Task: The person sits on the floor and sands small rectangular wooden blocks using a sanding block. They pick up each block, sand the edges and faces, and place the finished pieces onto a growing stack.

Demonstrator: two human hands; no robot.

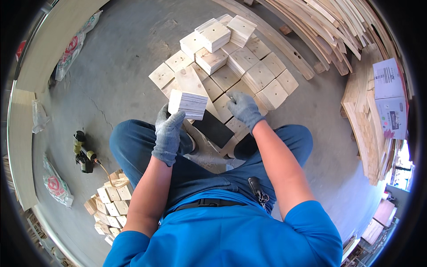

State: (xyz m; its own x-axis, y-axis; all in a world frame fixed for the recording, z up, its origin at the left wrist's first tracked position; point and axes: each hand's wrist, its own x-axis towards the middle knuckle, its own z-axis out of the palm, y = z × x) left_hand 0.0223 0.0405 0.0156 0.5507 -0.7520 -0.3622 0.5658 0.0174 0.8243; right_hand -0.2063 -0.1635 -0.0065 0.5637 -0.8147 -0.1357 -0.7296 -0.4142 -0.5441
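In my gloved left hand [169, 127] is a wooden block [187, 104], tilted, with a pale flat face and a side striped in many thin layers. The left fingers close round its lower left edge. My gloved right hand [244, 109] hovers at the near side of a large pile of wooden blocks [224, 78], fingers curled together; what they hold, if anything, is hidden. Between my knees, a black flat rectangular piece [213, 128] lies over a pale wooden board [191, 81] that slopes up against the pile.
On the floor to the left lies a nail gun [83, 151] with a hose, near a smaller stack of wooden blocks [111, 202]. Plastic bags [58, 182] lie farther left. Long wooden strips [320, 26] fill the far right, with a printed cardboard box [390, 98] on stacked wood.
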